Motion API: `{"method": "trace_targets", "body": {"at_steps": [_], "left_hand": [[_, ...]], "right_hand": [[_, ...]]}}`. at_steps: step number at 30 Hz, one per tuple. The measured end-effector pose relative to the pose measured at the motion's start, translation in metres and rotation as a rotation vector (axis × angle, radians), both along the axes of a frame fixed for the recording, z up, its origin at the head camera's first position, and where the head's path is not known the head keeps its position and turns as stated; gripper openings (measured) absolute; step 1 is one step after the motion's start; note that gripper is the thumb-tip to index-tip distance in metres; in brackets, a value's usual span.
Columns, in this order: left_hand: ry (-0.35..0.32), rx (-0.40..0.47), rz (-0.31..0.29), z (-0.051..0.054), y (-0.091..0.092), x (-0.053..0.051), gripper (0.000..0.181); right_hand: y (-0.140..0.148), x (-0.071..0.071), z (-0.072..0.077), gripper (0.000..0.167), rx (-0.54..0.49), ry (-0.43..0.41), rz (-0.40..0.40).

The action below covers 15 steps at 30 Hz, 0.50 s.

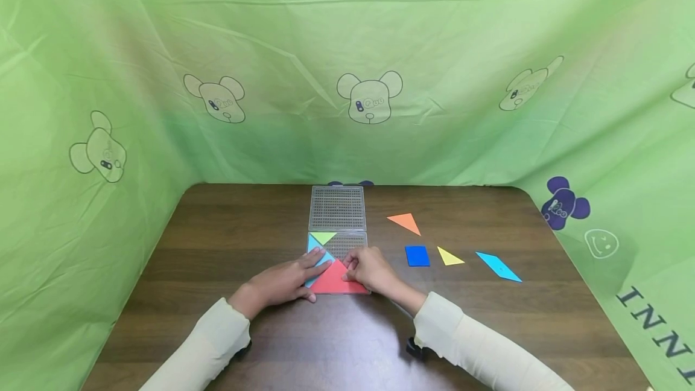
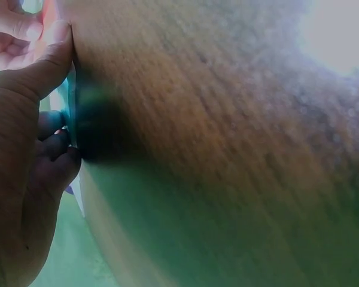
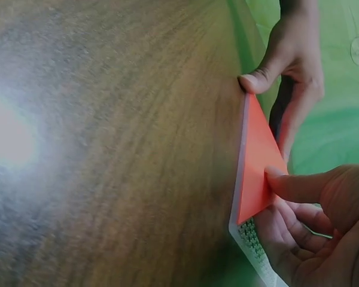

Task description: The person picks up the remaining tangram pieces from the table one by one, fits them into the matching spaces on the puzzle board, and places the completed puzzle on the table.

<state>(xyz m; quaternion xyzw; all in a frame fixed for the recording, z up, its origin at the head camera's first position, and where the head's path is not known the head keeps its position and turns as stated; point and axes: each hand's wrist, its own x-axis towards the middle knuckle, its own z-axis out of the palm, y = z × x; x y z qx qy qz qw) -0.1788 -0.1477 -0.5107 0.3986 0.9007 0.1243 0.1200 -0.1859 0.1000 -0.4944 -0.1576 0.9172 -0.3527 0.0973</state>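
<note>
A hinged clear case with a dotted inside [image 1: 337, 209] lies unfolded on the table. Its near half holds a green triangle [image 1: 323, 238], a light blue triangle [image 1: 313, 246] and a large red triangle [image 1: 338, 280]. My left hand [image 1: 288, 279] lies over the left side, fingers extended on the light blue piece, thumb at the near edge. My right hand [image 1: 370, 269] has its thumb on the red triangle [image 3: 258, 156] and its fingers bent at that piece's slanted edge; whether they pinch it is unclear. In the left wrist view, the left hand [image 2: 27, 131] touches the case's edge.
Right of the case lie an orange triangle [image 1: 406, 222], a blue square [image 1: 417, 256], a yellow triangle [image 1: 449, 256] and a blue parallelogram [image 1: 498, 267]. Green cloth [image 1: 282, 137] surrounds the brown table [image 1: 228, 216] at the back and sides.
</note>
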Motion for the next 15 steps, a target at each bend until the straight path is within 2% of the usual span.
{"method": "trace_targets", "body": {"at_steps": [8,15], "left_hand": [[0.005,0.013,0.006,-0.003,0.0,0.0,0.08],[-0.026,0.002,0.023,-0.002,0.0,0.0,0.077]], "right_hand": [[0.001,0.01,-0.008,0.017,-0.046,0.122,0.003],[0.001,0.017,-0.013,0.027,-0.017,0.178,-0.008]]}}
